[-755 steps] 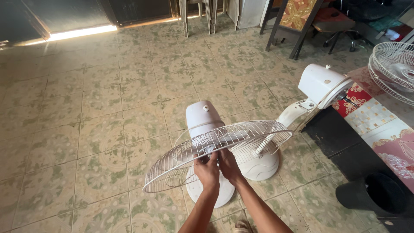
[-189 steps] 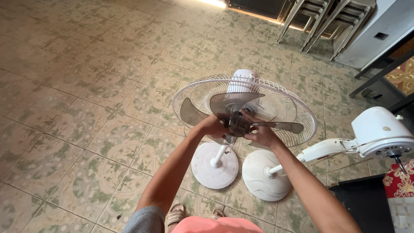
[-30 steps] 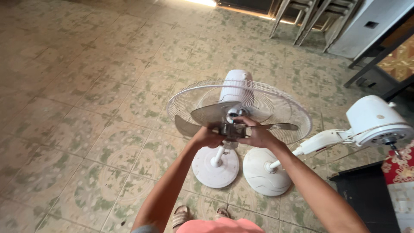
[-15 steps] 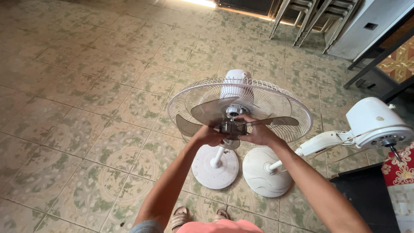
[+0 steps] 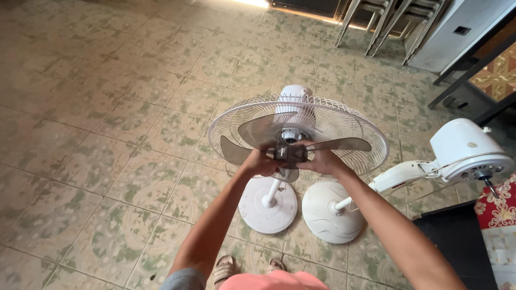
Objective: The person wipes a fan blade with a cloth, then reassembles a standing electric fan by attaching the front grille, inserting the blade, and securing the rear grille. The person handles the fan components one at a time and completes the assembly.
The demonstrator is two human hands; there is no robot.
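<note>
Patterned floor tiles [image 5: 107, 161] lie below both hands, left hand [image 5: 259, 162] and right hand [image 5: 322, 160], fingers closed on the blade hub [image 5: 290, 154]; rear grille [image 5: 344, 126] and blades [image 5: 263, 131] sit mounted, front grille not yet fitted.

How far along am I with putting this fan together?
The rear wire guard already sits on the standing fan, with the grey blade inside it. Your left hand and right hand are both at the blade hub. No front guard is on the fan yet. The second fan beside it has neither guard nor blade.
</note>
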